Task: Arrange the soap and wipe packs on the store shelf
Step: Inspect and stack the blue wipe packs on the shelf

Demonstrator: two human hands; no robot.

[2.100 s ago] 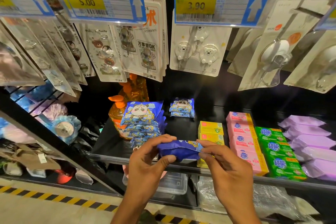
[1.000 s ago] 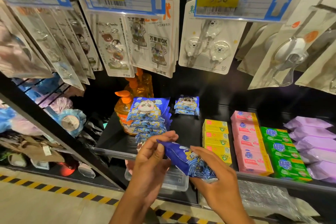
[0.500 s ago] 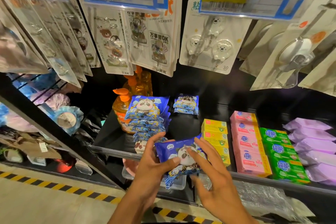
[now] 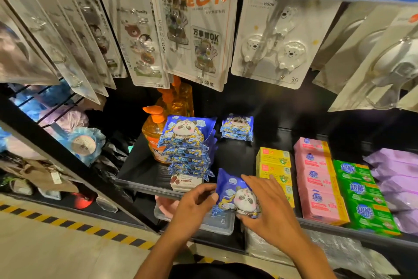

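Note:
A blue panda wipe pack [image 4: 234, 196] is tilted over the front edge of the black shelf [image 4: 144, 187], panda face up. My left hand [image 4: 194, 208] pinches its left edge with the thumb. My right hand [image 4: 269, 210] lies over its right side, fingers on top and thumb under the lower edge. Just behind stands a stack of the same blue packs [image 4: 185, 143] on a white box [image 4: 185, 183]. Two more blue packs [image 4: 237, 128] lie at the back. To the right are rows of yellow soap boxes [image 4: 273, 161], pink soap boxes [image 4: 316, 179] and green soap boxes [image 4: 359, 190].
Purple wipe packs [image 4: 393, 172] fill the shelf's right end. Orange pump bottles [image 4: 153, 134] stand left of the blue stack. Carded hooks [image 4: 271, 48] hang low over the shelf. A clear tub [image 4: 221, 224] sits on the level below. Bare shelf shows between the stack and the yellow boxes.
The pack was turned from edge-on to face up and moved forward and right onto the shelf's front edge. The view has come closer to the shelf.

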